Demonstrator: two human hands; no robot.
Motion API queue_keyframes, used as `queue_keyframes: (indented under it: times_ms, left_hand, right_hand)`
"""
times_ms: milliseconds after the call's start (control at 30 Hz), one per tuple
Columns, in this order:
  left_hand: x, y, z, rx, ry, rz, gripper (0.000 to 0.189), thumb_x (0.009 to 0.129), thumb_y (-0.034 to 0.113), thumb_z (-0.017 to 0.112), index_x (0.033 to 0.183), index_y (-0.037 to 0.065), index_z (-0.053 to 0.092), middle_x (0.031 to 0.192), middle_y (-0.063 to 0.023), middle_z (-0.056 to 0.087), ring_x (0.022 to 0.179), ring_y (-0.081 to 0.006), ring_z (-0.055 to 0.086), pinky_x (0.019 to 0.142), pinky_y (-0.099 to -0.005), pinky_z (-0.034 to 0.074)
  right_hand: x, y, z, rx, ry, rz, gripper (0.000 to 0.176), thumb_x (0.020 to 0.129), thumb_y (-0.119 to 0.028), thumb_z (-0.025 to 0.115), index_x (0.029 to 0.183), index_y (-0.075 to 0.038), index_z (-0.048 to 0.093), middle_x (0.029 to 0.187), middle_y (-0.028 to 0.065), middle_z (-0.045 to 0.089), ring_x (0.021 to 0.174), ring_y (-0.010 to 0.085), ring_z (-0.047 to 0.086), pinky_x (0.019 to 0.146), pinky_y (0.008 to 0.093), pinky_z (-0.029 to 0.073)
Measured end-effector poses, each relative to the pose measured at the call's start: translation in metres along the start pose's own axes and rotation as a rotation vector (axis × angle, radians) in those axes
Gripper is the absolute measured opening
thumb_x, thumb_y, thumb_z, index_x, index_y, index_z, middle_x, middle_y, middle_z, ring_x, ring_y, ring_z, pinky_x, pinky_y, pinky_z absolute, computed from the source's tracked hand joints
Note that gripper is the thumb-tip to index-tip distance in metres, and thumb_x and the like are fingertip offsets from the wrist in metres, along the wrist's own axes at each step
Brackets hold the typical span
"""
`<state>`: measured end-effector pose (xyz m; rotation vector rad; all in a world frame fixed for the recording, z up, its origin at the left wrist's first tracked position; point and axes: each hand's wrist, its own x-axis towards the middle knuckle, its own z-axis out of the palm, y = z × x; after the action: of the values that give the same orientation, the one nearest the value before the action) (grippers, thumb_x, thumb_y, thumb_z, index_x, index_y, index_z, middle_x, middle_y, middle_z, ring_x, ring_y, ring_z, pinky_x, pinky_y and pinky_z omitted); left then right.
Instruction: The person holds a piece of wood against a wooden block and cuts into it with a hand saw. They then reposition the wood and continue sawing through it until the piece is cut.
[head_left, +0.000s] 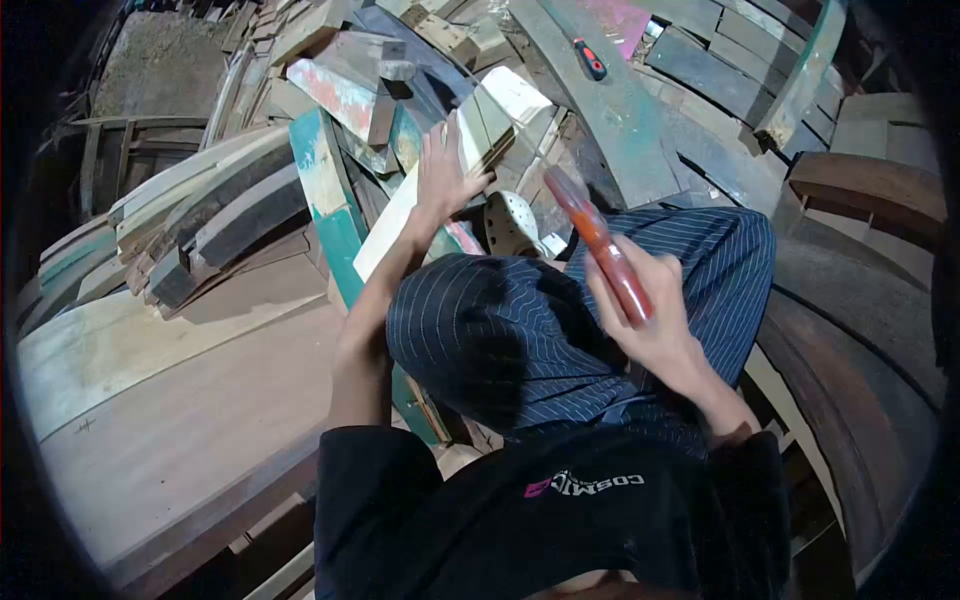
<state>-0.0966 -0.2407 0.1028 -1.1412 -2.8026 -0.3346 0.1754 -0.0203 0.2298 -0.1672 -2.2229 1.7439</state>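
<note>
My left hand [447,172] lies flat on a white-painted board [385,232], its fingers stretched forward and the thumb out to the side. My right hand [645,300] is closed round the red-orange handle of a long thin-bladed tool [622,272], held over my knees. Its narrow blade runs forward and left from the handle, crossing above the far part of the board. Motion smears the handle, and I cannot tell the tool's exact kind. Close beyond my knees, a pale clog with holes [512,224] shows beside the board.
Wood offcuts pile up ahead, among them a teal-and-white board [328,195]. On a grey plank [605,110] rests a red-and-black handled tool [590,60]. Curved timbers [250,215] are stacked left, above a broad wooden panel [220,400]. More curved wood [850,330] stands right.
</note>
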Motion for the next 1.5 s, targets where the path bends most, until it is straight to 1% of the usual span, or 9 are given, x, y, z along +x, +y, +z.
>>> queue_keyframes:
  times_ms: [200, 533, 1000, 1033, 1067, 1200, 1300, 1333, 1500]
  left_hand:
    - [0.003, 0.006, 0.0, -0.049, 0.03, -0.05, 0.121, 0.059, 0.035, 0.094, 0.153, -0.004, 0.03, 0.135, -0.0262, 0.046, 0.125, -0.0429, 0.046, 0.109, -0.0496, 0.04]
    - [0.0, 0.002, -0.001, -0.029, 0.022, -0.047, 0.122, 0.059, 0.038, 0.091, 0.154, -0.004, 0.028, 0.132, -0.026, 0.046, 0.123, -0.0417, 0.046, 0.107, -0.0498, 0.041]
    - [0.001, 0.002, 0.004, -0.112, 0.064, -0.048, 0.115, 0.06, 0.029, 0.086, 0.154, -0.002, 0.03, 0.139, -0.0262, 0.047, 0.13, -0.0452, 0.043, 0.112, -0.0504, 0.037]
    - [-0.002, -0.005, 0.013, -0.089, 0.078, -0.054, 0.117, 0.058, 0.031, 0.088, 0.154, -0.003, 0.029, 0.14, -0.0255, 0.047, 0.13, -0.0443, 0.044, 0.112, -0.0501, 0.036]
    - [-0.001, 0.0, 0.002, -0.118, 0.062, -0.031, 0.118, 0.057, 0.033, 0.09, 0.153, -0.004, 0.031, 0.14, -0.0245, 0.046, 0.13, -0.0436, 0.044, 0.113, -0.0498, 0.036]
    - [-0.006, 0.004, -0.002, -0.124, 0.075, -0.073, 0.12, 0.055, 0.033, 0.091, 0.153, -0.004, 0.032, 0.136, -0.0253, 0.046, 0.128, -0.0439, 0.045, 0.111, -0.0491, 0.04]
    - [-0.006, 0.005, -0.003, -0.091, 0.066, -0.077, 0.119, 0.058, 0.039, 0.09, 0.153, -0.003, 0.032, 0.14, -0.0237, 0.046, 0.129, -0.0412, 0.045, 0.111, -0.0495, 0.039]
    - [-0.006, 0.005, -0.004, -0.076, 0.058, -0.081, 0.119, 0.058, 0.04, 0.09, 0.153, -0.003, 0.032, 0.14, -0.0235, 0.046, 0.13, -0.0411, 0.045, 0.111, -0.0493, 0.039]
    - [-0.008, 0.011, -0.016, -0.055, 0.025, -0.134, 0.12, 0.058, 0.043, 0.09, 0.152, -0.003, 0.032, 0.141, -0.0232, 0.046, 0.13, -0.0413, 0.045, 0.112, -0.0491, 0.039]
  right_hand:
    - [0.053, 0.049, 0.051, -0.021, 0.014, -0.075, 0.012, 0.086, -0.003, 0.07, 0.093, 0.002, 0.062, 0.071, 0.0219, 0.059, 0.056, 0.0387, 0.059, 0.055, 0.039, 0.046]
    - [-0.071, -0.028, -0.032, -0.075, -0.092, 0.09, 0.021, 0.085, 0.006, 0.07, 0.105, 0.008, 0.065, 0.066, 0.0149, 0.064, 0.051, 0.0238, 0.068, 0.047, 0.0301, 0.048]
    - [0.054, 0.032, 0.039, 0.067, 0.023, -0.012, 0.008, 0.089, -0.003, 0.064, 0.087, 0.005, 0.063, 0.064, 0.0218, 0.059, 0.057, 0.0275, 0.065, 0.055, 0.0392, 0.049]
    - [0.049, 0.045, 0.042, 0.057, 0.049, -0.044, 0.017, 0.091, -0.004, 0.066, 0.105, 0.006, 0.067, 0.066, 0.0138, 0.057, 0.055, 0.012, 0.054, 0.052, 0.0316, 0.044]
    - [0.046, 0.042, 0.039, 0.017, 0.048, -0.048, 0.014, 0.091, -0.004, 0.067, 0.102, 0.004, 0.067, 0.064, 0.0144, 0.054, 0.056, 0.0104, 0.052, 0.052, 0.032, 0.044]
    - [0.04, 0.046, 0.038, -0.016, 0.015, -0.041, 0.013, 0.093, -0.01, 0.068, 0.096, 0.002, 0.065, 0.065, 0.0169, 0.055, 0.052, 0.0172, 0.05, 0.053, 0.0347, 0.044]
    - [0.034, 0.03, 0.032, -0.05, -0.02, 0.003, 0.013, 0.091, -0.009, 0.068, 0.093, 0.003, 0.063, 0.064, 0.0219, 0.058, 0.056, 0.0353, 0.065, 0.056, 0.0413, 0.049]
    - [0.029, 0.03, 0.033, -0.047, 0.01, 0.0, 0.013, 0.093, -0.01, 0.07, 0.093, 0.002, 0.063, 0.064, 0.016, 0.055, 0.052, 0.0166, 0.049, 0.053, 0.0337, 0.044]
    - [-0.01, 0.014, 0.02, -0.102, 0.025, -0.003, 0.012, 0.093, -0.011, 0.072, 0.094, -0.001, 0.066, 0.061, 0.01, 0.052, 0.051, 0.0096, 0.046, 0.05, 0.0308, 0.041]
